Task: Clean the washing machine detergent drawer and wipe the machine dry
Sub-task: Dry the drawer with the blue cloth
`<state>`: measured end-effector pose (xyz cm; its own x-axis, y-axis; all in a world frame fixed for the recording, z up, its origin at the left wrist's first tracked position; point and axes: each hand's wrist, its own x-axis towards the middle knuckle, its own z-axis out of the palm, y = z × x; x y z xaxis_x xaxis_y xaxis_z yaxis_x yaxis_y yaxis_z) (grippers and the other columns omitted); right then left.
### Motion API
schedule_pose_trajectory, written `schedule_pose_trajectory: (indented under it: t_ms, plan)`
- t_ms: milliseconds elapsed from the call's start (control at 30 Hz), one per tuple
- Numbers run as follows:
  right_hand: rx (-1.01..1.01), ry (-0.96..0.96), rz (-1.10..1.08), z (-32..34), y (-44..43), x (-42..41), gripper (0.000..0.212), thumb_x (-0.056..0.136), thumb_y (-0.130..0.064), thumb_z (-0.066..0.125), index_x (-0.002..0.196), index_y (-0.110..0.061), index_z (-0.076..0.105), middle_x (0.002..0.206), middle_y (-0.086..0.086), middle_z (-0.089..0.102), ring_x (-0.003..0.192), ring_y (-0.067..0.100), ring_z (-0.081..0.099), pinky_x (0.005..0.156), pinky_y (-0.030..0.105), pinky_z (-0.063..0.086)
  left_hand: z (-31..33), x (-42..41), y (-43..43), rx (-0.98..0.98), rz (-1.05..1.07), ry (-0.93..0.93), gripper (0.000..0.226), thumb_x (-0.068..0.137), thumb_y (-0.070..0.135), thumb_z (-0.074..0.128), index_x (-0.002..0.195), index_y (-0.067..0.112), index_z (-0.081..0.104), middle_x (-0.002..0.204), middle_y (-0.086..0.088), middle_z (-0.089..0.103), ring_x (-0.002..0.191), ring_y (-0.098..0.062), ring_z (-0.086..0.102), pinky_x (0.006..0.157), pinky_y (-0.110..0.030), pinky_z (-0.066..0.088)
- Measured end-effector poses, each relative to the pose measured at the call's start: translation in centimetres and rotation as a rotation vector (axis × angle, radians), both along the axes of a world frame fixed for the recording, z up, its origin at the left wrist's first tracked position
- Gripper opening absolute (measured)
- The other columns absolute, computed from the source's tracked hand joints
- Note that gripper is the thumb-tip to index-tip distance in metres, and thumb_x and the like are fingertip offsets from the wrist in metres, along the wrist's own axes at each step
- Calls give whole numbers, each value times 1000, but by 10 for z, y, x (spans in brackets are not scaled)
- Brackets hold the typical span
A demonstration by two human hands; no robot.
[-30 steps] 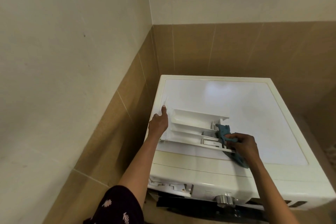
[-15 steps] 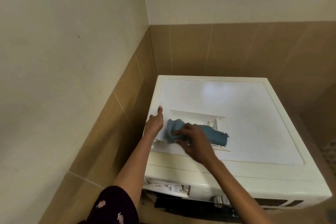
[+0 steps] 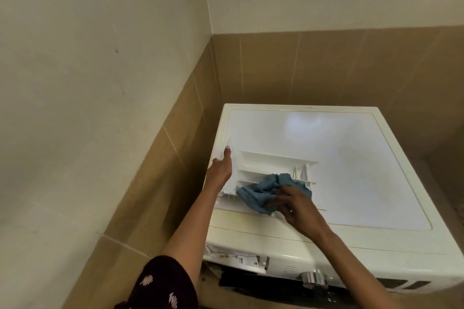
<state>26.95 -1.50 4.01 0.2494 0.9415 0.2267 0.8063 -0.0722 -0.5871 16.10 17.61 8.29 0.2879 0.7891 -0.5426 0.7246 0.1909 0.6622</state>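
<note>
The white detergent drawer lies on top of the white washing machine, near its front left corner. My left hand holds the drawer's left end panel, thumb up along its edge. My right hand grips a crumpled blue cloth and presses it onto the drawer's near side. The cloth hides part of the compartments.
The machine stands in a corner with tan tiled walls at the back and left. On its front are the empty drawer slot and a silver dial. The right part of the machine top is bare.
My right hand with the cloth swept from the drawer's right end to its left, then back toward the middle. The left hand has stayed on the drawer's left end.
</note>
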Motion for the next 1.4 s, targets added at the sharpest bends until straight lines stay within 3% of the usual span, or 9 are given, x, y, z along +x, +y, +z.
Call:
schedule_pose_trajectory:
  t_ms: [167, 367, 500, 700, 833, 1000, 1100, 1233, 1400]
  plan:
    - [8, -36, -55, -5, -41, 32, 34, 65, 7, 77, 84, -21, 76, 104, -10, 56, 93, 5, 51, 81, -5, 33, 0, 0, 0, 20, -13, 19, 83, 91, 66, 13, 147, 5, 22, 151, -15, 30, 137, -32, 33, 113, -42, 28]
    - [-71, -88, -278, 5, -71, 81, 32, 64, 10, 77, 80, -18, 76, 88, 9, 67, 76, 28, 66, 65, 17, 49, -1, -2, 1, 30, 51, -32, 78, 94, 62, 16, 148, 6, 21, 153, -14, 27, 139, -31, 29, 112, -42, 25]
    - [138, 91, -498, 44, -55, 88, 29, 75, 15, 64, 93, -6, 73, 87, 9, 62, 74, 27, 59, 65, 6, 42, 4, -4, -7, 40, 92, -100, 76, 94, 62, 18, 148, 8, 21, 152, -14, 27, 138, -32, 30, 111, -43, 27]
    - [377, 195, -397, 83, 14, 48, 25, 82, -5, 67, 103, -18, 71, 90, -2, 65, 78, -6, 57, 70, 7, 41, 12, -3, -39, 281, 4, -279, 51, 98, 50, 24, 127, 12, 40, 116, -11, 54, 109, -33, 53, 91, -40, 41]
    - [383, 115, -360, 95, 58, 19, 21, 86, -15, 63, 106, -13, 70, 102, 6, 65, 89, 11, 57, 81, 16, 43, 3, -9, -49, 347, -89, -463, 42, 101, 35, 25, 129, 8, 41, 114, 2, 49, 108, -16, 49, 96, -35, 37]
    - [-5, -76, -204, 79, 76, 14, 32, 92, -38, 50, 119, -24, 63, 110, -2, 62, 99, 17, 52, 74, 22, 38, -16, -26, -59, 369, -82, -515, 75, 88, 60, 22, 144, 11, 29, 146, -9, 38, 134, -23, 37, 114, -44, 29]
    - [8, 27, -177, 74, 60, 22, 35, 91, -44, 50, 109, -21, 69, 93, 4, 65, 83, 16, 52, 66, 22, 34, -26, -34, -67, 415, -34, -533, 98, 76, 83, 19, 141, 10, 33, 138, -12, 46, 124, -25, 48, 105, -41, 43]
    - [-45, 24, -305, 70, 40, 49, 31, 89, -36, 54, 87, -11, 72, 81, 11, 62, 72, 16, 49, 60, 26, 29, -33, -37, -69, 436, -71, -545, 95, 78, 81, 21, 137, 8, 35, 127, -20, 51, 112, -36, 53, 95, -45, 49]
    - [-58, 6, -354, 64, 38, 47, 23, 91, -30, 55, 92, -16, 73, 82, 9, 60, 76, 18, 52, 60, 27, 32, -11, -36, -63, 310, -36, -573, 73, 77, 63, 33, 128, 13, 41, 123, -4, 52, 112, -14, 48, 91, -6, 38]
